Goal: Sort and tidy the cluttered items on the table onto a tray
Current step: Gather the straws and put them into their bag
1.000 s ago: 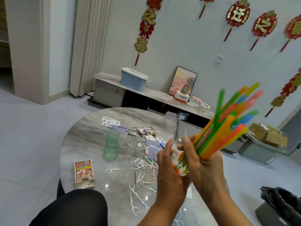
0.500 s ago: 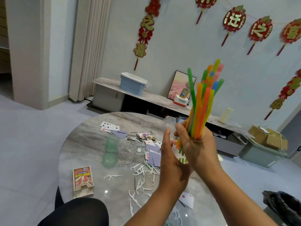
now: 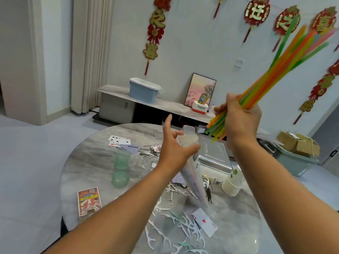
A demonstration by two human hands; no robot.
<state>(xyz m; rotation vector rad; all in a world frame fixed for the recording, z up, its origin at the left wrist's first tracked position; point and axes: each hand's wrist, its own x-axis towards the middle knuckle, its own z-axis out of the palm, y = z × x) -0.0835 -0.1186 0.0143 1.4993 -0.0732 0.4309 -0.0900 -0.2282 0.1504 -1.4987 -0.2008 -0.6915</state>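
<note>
Gripping a fanned bundle of bright plastic drinking straws [image 3: 271, 74], the right hand [image 3: 240, 121] lifts it high at right above the round grey marble table [image 3: 88, 162]. The left hand [image 3: 174, 151] holds a clear, blurred plastic sleeve [image 3: 194, 173], index finger extended, above scattered white floss picks [image 3: 176, 219] and playing cards [image 3: 120, 141].

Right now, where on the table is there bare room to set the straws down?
The bare marble left of the green cups, behind the card box, is free, as is the near right edge beyond the paper cup stack. The middle is crowded with floss picks and playing cards.
</note>
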